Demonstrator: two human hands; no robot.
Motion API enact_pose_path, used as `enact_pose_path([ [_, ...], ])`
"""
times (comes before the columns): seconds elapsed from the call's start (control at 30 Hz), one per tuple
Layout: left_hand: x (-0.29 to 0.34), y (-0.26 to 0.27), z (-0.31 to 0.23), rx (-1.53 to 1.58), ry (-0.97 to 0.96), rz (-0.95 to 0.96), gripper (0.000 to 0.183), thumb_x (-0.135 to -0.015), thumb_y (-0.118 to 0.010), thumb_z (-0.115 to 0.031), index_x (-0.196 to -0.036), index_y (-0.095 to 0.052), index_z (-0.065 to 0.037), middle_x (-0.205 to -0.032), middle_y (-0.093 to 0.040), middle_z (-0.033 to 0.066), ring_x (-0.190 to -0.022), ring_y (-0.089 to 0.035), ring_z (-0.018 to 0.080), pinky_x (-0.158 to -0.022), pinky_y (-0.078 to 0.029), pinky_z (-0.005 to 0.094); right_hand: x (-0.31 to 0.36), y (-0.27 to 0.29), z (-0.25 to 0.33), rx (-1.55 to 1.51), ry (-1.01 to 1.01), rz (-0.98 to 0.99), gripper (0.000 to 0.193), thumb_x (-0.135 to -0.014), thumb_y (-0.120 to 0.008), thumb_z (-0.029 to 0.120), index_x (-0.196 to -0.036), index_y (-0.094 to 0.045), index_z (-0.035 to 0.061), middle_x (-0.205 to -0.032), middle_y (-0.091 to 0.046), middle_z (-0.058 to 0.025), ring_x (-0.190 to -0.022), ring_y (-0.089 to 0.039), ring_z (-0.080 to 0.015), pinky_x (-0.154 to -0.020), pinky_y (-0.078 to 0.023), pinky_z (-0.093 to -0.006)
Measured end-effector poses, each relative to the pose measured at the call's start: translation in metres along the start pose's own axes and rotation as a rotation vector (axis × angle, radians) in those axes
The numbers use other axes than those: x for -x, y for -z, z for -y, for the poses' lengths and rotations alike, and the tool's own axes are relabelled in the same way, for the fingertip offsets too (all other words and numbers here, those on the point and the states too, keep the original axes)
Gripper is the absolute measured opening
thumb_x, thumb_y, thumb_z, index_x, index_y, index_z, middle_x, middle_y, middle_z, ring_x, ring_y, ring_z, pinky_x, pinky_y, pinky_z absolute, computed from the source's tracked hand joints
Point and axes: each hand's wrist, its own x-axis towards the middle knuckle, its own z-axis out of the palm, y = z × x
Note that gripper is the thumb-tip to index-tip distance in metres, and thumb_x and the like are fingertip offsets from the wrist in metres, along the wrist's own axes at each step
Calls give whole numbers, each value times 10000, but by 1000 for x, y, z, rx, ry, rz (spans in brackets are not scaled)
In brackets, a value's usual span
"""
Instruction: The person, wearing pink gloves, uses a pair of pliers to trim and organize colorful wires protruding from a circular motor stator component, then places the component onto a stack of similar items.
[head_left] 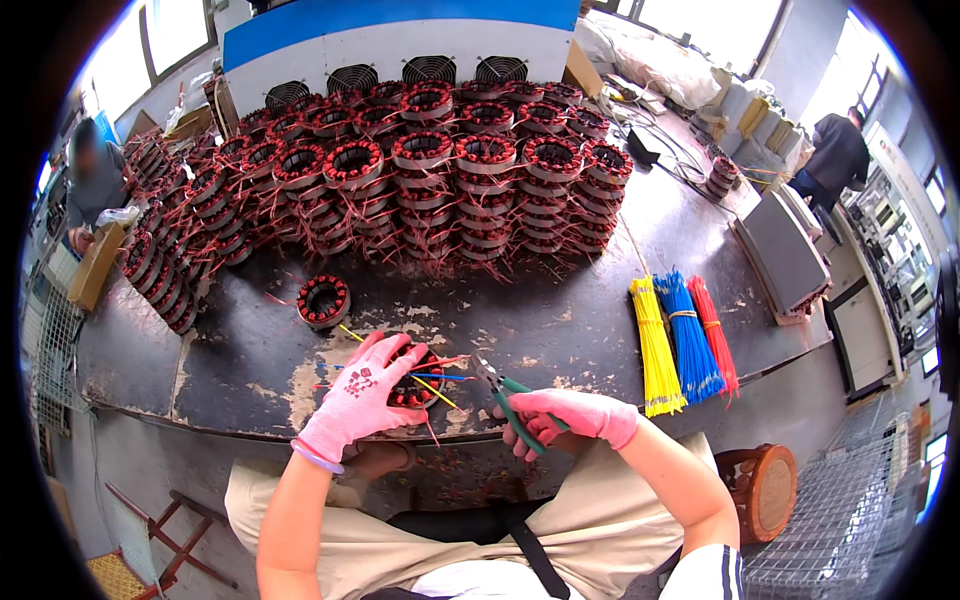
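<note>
My left hand [358,398], in a pink glove, is closed over a motor stator [421,381] with red windings near the table's front edge. Yellow, blue and red lead wires stick out of that stator, partly hidden under my fingers. In my right hand [568,418], also gloved in pink, is a pair of green-handled pliers [513,397]. The metal jaws point up and left, close to the ends of the red and blue leads; whether they touch a wire I cannot tell. Just beyond my left hand lies another stator [324,301], lying flat.
Tall stacks of stators [425,190] fill the table's far half. At the right lie bundles of yellow wires [655,350], blue wires [690,335] and red wires [713,335], near a grey box-like panel [782,255]. A wooden stool [765,490] stands below; other people work left and right.
</note>
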Motion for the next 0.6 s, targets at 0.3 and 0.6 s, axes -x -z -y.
enact_pose_path([
  [0.3,0,1,6,-3,-31,-2,911,-657,-877,-409,-1446,-523,-123,-1468,-473,162,-1365,-409,466,-1145,-372,519,0,2,8,44,23,-40,520,-1044,-533,406,-1364,-510,-4,-1059,-668,-147,-903,-689,-231,-787,-576,-362],
  [0.6,0,1,7,0,-42,-3,913,-655,-875,-410,-1443,-515,-122,-1457,-476,172,-1346,-427,467,-1151,-365,521,3,0,16,113,28,-49,527,-1007,-569,445,-1286,-544,-1,-995,-643,-102,-818,-662,-162,-694,-560,-280],
])
